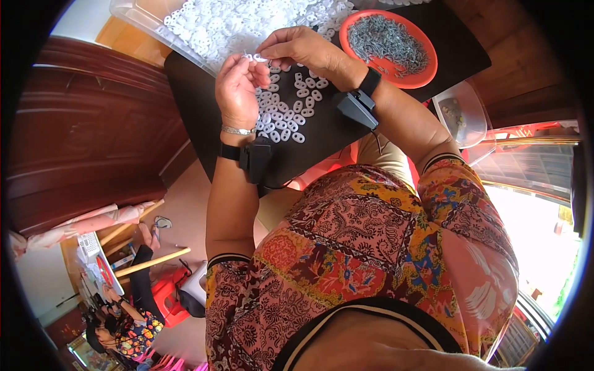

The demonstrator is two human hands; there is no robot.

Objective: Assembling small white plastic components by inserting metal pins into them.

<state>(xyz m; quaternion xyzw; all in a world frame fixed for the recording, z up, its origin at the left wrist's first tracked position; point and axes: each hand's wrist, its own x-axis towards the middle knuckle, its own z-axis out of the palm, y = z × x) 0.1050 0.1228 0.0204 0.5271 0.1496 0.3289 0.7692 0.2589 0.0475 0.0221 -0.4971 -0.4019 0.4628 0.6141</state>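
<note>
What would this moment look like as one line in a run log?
left hand: pinches small white ring | right hand: fingertips on same ring | black board: loose white rings | orange dish: grey metal pieces

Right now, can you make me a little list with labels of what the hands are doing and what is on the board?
left hand: the left hand pinches a small white piece at its fingertips
right hand: the right hand meets it on the same piece
board: black board with loose white oval pieces on it
dish: orange dish full of small grey metal bits
bin: clear bin heaped with white pieces
wrists: black band on each, silver bracelet on the left
</note>
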